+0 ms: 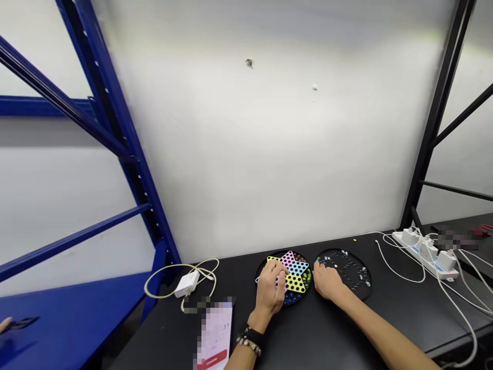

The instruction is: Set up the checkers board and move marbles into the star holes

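Black matte tabletop (385, 318), set against a white wall.

- **Centre rear:** a round black game board with a multicoloured star-shaped hole pattern (296, 275).
- **3 o'clock of the board, just beside it:** a round black tray holding scattered marbles (350, 270).
- **9 o'clock of the board:** a white power adapter (187, 283) with a looped cream cable (169, 275).
- **7 o'clock of the board:** a flat pink-and-white item (215, 334), blurred.
- **2 o'clock of the tray:** a white power strip with plugs (423, 252).

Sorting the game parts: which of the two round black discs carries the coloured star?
The left disc, under the left hand; the right disc is plain black with marbles.
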